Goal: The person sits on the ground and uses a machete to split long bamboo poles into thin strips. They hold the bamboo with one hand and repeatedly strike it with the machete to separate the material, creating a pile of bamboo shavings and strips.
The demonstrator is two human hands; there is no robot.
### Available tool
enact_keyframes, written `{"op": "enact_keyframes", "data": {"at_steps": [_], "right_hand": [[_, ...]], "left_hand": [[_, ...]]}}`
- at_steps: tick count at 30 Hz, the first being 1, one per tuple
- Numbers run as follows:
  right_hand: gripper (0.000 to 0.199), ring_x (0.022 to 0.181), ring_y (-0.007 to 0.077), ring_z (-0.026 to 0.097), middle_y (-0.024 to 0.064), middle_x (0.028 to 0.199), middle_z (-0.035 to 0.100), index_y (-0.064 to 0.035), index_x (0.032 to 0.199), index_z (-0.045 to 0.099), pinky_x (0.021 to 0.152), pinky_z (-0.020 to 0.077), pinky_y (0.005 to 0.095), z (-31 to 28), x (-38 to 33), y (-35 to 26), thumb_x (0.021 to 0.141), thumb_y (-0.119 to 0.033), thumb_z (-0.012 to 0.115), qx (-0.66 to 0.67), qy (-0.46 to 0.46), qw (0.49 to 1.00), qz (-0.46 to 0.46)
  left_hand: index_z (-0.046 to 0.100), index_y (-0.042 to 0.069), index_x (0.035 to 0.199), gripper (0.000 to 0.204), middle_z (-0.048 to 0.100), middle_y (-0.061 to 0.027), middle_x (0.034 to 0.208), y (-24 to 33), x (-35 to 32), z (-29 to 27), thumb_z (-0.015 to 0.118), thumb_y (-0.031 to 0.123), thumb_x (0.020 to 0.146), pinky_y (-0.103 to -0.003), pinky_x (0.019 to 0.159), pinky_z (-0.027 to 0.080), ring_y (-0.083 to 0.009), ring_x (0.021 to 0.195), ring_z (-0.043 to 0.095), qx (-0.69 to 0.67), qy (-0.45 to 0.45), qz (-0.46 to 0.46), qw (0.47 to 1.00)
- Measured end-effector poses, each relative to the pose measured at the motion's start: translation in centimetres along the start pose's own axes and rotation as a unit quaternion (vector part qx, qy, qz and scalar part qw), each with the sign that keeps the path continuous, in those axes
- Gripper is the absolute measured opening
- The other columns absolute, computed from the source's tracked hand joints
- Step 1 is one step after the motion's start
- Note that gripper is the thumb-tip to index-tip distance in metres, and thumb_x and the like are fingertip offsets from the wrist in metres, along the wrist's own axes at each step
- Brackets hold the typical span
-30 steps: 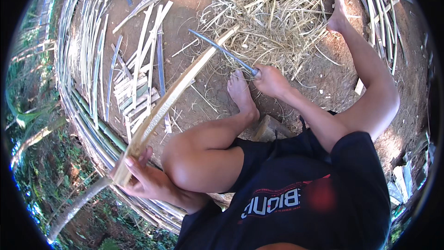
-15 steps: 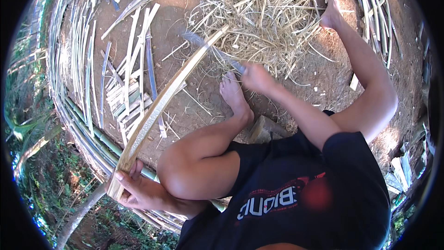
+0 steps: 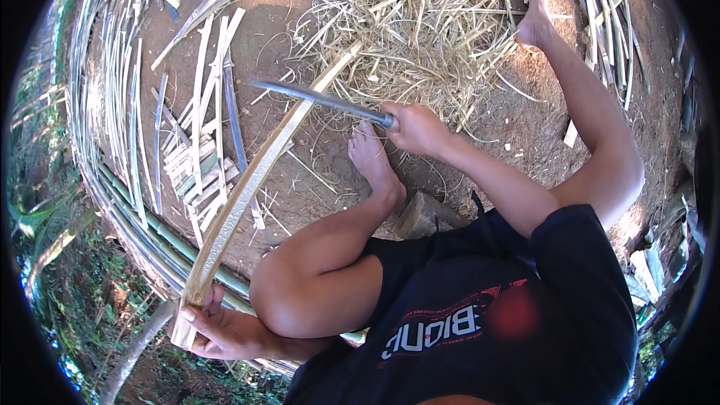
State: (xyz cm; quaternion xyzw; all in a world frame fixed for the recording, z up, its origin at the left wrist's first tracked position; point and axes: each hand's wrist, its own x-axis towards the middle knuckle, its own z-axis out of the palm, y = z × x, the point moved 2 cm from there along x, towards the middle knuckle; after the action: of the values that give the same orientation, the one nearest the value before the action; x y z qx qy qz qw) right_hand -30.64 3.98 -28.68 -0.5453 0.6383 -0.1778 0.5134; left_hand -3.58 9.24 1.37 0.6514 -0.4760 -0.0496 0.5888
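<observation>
A long split bamboo strip (image 3: 251, 176) slants from the lower left up to the middle of the view, its pale inner side showing. My left hand (image 3: 219, 328) is closed round its lower end, beside my bent left knee. My right hand (image 3: 417, 129) grips the handle of a long-bladed knife (image 3: 326, 97). The blade points left and crosses the strip near its upper end; whether it cuts into the bamboo I cannot tell. Below the knife my left foot (image 3: 371, 154) rests on the soil.
A heap of thin bamboo shavings (image 3: 427, 45) covers the ground ahead. Short split pieces (image 3: 196, 157) lie in a pile at left, with long bamboo poles (image 3: 154, 225) curving behind. More strips (image 3: 600, 22) lie far right. A wooden block (image 3: 427, 214) stands by my left ankle.
The knife has moved lower along the strip, and its blade now lies more level, pointing left. My left hand and the strip's lower end have shifted slightly down.
</observation>
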Motion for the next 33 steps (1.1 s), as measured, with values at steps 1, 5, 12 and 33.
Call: {"op": "enact_keyframes", "data": {"at_steps": [1, 5, 12, 33], "right_hand": [[0.022, 0.070, 0.0337, 0.066, 0.0215, 0.076, 0.066, 0.0012, 0.102, 0.062, 0.069, 0.0541, 0.0456, 0.6, -0.2, 1.0, 0.087, -0.011, 0.052, 0.000, 0.020, 1.000, 0.004], [0.023, 0.071, 0.0342, 0.066, 0.0219, 0.076, 0.066, 0.0003, 0.104, 0.062, 0.070, 0.0539, 0.0461, -1.2, 1.3, 1.2, 0.087, -0.012, 0.052, 0.059, -0.029, 0.991, 0.117], [0.017, 0.067, 0.0356, 0.067, 0.0210, 0.069, 0.063, -0.0013, 0.097, 0.060, 0.062, 0.0546, 0.0453, -0.3, 2.8, 4.9, 0.085, -0.011, 0.055, 0.028, 0.008, 0.991, 0.129], [0.013, 0.041, 0.0162, 0.052, 0.0069, 0.058, 0.053, -0.0017, 0.084, 0.051, 0.036, 0.0415, 0.0327, 0.2, 3.0, 9.2, 0.077, -0.007, 0.061, 0.226, -0.006, 0.958, 0.176]], "left_hand": [[0.045, -0.001, 0.124, 0.056, 0.061, -0.0215, 0.113, 0.1, 0.2, 0.1, 0.072, 0.027, 0.084, -0.043, 0.092, 0.050, -0.0326, 0.103, 0.061, 0.001, -0.004, 0.002, 1.000], [0.045, -0.001, 0.123, 0.054, 0.061, -0.0214, 0.113, -0.4, 0.4, 0.8, 0.071, 0.027, 0.085, -0.042, 0.092, 0.050, -0.0323, 0.103, 0.061, 0.002, -0.013, 0.001, 1.000], [0.046, -0.001, 0.122, 0.050, 0.060, -0.0212, 0.113, -0.5, 0.1, 1.1, 0.069, 0.026, 0.087, -0.041, 0.090, 0.050, -0.0318, 0.105, 0.060, 0.016, -0.015, 0.004, 1.000], [0.041, -0.004, 0.123, 0.038, 0.059, -0.0197, 0.109, 0.8, 1.5, 2.4, 0.054, 0.019, 0.096, -0.029, 0.078, 0.054, -0.0242, 0.095, 0.062, -0.040, -0.064, 0.040, 0.996]]}}
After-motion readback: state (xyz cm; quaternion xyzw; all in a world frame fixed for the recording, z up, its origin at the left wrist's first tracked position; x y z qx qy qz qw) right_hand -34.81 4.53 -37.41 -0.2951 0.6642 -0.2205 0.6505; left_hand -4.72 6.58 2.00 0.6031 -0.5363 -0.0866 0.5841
